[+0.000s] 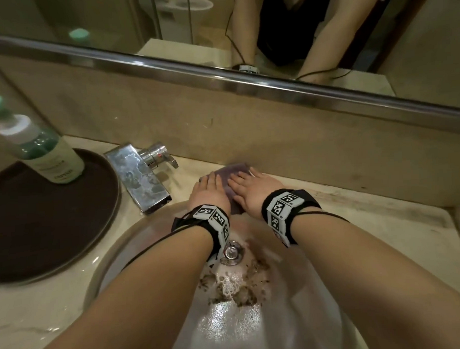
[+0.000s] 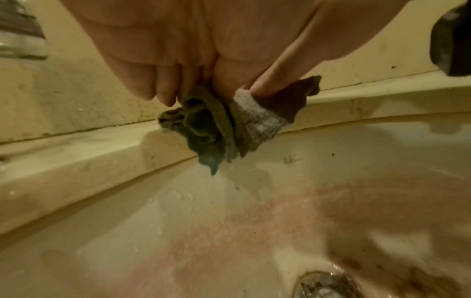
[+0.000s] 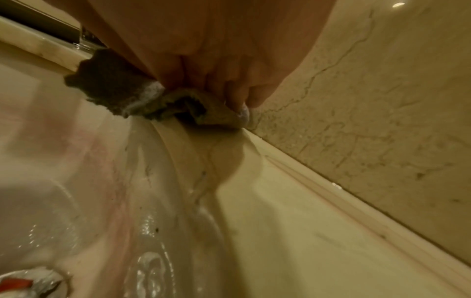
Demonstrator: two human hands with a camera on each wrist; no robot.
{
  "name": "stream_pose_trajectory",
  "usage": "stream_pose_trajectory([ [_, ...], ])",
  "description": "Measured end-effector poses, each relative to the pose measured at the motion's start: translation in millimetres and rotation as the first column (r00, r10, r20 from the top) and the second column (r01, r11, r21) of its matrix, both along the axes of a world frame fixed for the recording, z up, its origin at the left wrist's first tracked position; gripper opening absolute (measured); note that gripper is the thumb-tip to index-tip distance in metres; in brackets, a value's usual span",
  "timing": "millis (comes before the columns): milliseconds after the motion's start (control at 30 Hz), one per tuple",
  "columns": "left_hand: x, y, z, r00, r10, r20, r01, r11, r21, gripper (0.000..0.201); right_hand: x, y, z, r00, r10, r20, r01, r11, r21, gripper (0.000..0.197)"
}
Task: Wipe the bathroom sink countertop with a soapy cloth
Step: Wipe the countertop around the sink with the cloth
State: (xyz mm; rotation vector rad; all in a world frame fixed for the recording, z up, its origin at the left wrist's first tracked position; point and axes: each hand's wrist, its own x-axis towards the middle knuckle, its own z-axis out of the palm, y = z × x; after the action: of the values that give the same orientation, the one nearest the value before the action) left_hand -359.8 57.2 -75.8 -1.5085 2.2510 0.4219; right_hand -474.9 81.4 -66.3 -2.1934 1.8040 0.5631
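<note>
A grey-purple cloth point(image 1: 227, 174) lies on the narrow beige countertop strip point(image 1: 355, 222) behind the sink basin point(image 1: 293, 315), right of the faucet. My left hand point(image 1: 208, 188) and right hand point(image 1: 250, 189) lie side by side, palms down, fingers straight, pressing on it. In the left wrist view my left hand point(image 2: 178, 60) covers the cloth point(image 2: 216, 125), and a bunched fold with white suds hangs over the sink rim. In the right wrist view my right hand point(image 3: 216, 60) presses the cloth point(image 3: 178, 106) close to the backsplash.
A chrome faucet point(image 1: 137, 175) stands left of the hands. A green-capped bottle point(image 1: 40, 144) sits on a dark round tray point(image 1: 30, 233) at far left. Brown dirt and foam lie around the drain point(image 1: 233, 250). The stone backsplash point(image 1: 274, 141) and the mirror rail point(image 1: 220, 75) rise behind.
</note>
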Motion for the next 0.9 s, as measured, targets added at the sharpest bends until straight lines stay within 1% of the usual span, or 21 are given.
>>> stream_pose_trajectory([
  [133,-4,-3,1,0.996,0.065,-0.068,-0.068,0.997,-0.035,0.058,7,-11,-6,0.997,-0.048,0.062,0.048,0.999,0.003,0.055],
  [200,-8,-4,0,0.993,0.086,-0.085,-0.085,0.996,0.01,0.063,8,-15,-5,0.994,-0.067,0.084,0.065,0.998,0.028,0.058],
  [300,-9,-11,-1,0.993,0.102,-0.066,-0.096,0.991,0.091,0.068,7,-21,-3,0.99,-0.087,0.108,0.08,0.995,0.065,0.065],
  [367,-9,-12,-3,0.992,0.116,-0.048,-0.11,0.988,0.107,0.074,6,-22,-5,0.987,-0.107,0.117,0.097,0.991,0.09,0.071],
  [500,-13,-9,-6,0.996,0.09,-0.009,-0.089,0.993,0.076,0.073,6,-22,-8,0.981,-0.16,0.114,0.146,0.982,0.118,0.072],
  [600,-14,-12,-3,0.999,0.047,0.027,-0.049,0.996,0.073,0.076,5,-22,-9,0.973,-0.197,0.118,0.183,0.975,0.125,0.069],
  [733,-17,-12,3,0.999,0.003,0.033,-0.005,0.998,0.069,0.078,2,-16,-8,0.963,-0.235,0.13,0.22,0.968,0.119,0.066],
  [833,-22,-11,10,0.998,-0.042,0.049,0.038,0.996,0.083,0.083,-2,-11,-4,0.962,-0.249,0.11,0.235,0.963,0.129,0.067],
  [900,-26,-11,11,0.996,-0.072,0.05,0.067,0.994,0.089,0.085,-8,-7,-5,0.962,-0.254,0.097,0.241,0.962,0.13,0.065],
])
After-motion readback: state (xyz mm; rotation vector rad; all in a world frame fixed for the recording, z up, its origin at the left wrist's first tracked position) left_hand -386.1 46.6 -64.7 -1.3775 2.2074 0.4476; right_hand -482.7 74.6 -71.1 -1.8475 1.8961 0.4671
